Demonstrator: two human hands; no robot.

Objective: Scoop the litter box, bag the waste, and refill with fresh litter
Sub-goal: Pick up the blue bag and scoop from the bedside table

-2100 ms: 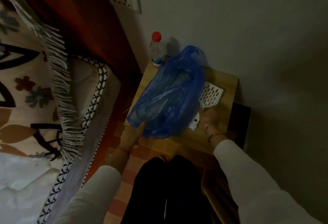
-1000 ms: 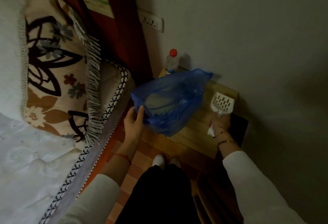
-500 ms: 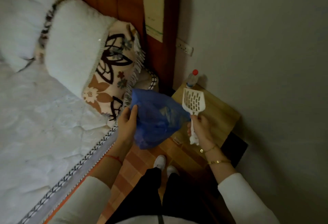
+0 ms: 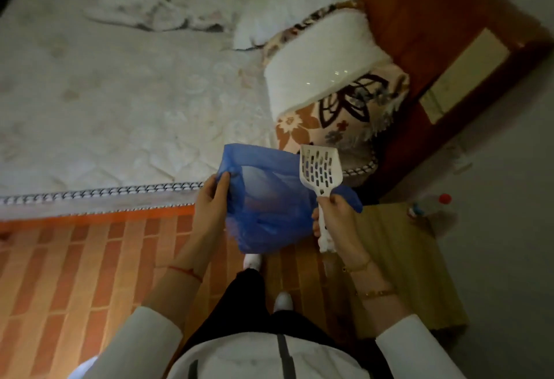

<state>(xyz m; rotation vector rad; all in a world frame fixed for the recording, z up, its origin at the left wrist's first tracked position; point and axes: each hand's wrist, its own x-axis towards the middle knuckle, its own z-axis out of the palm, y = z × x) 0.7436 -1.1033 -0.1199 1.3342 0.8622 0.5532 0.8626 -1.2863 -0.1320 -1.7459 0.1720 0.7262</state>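
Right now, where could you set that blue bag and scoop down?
The wooden bedside table is bare except for a red-capped plastic bottle at its wall end. The white quilted mattress lies open; its headboard end is crowded with pillows.

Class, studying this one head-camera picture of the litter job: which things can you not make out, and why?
- Litter box: none in view.
- Blue bag contents: hidden by dim, creased plastic.
- Scoop handle: wrapped by the right hand.
- Bottle label: blurred, dark.
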